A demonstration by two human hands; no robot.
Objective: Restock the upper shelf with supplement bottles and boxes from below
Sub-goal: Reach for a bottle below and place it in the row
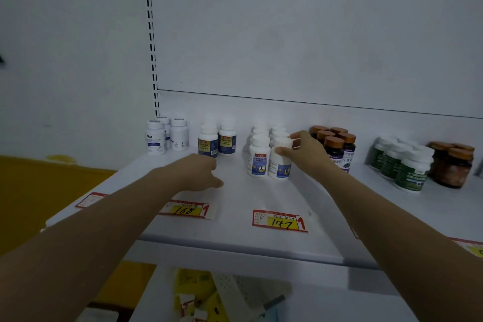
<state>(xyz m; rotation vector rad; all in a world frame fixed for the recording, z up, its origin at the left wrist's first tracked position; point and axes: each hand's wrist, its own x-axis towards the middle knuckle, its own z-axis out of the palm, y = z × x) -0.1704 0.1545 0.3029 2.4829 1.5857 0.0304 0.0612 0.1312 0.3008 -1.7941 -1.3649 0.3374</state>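
Right hand (307, 150) setting a white bottle (279, 167) at the front of its row on the upper shelf (235, 217).

Thumb and fingers pinch the bottle's cap. The left hand (201, 172) lies beside the foot of a blue-labelled bottle (208, 142); whether it grips cannot be told. These small plastic bottles look light, stiff and smooth, likely to tip against neighbours, so a hold round the cap or upper body seems safest.

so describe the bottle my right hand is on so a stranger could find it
On the white shelf, find the yellow 147 price tag; white-capped bottles cluster behind it. It is the front right bottle, the only one with the right hand gripping its top, nearest the brown-capped bottles.
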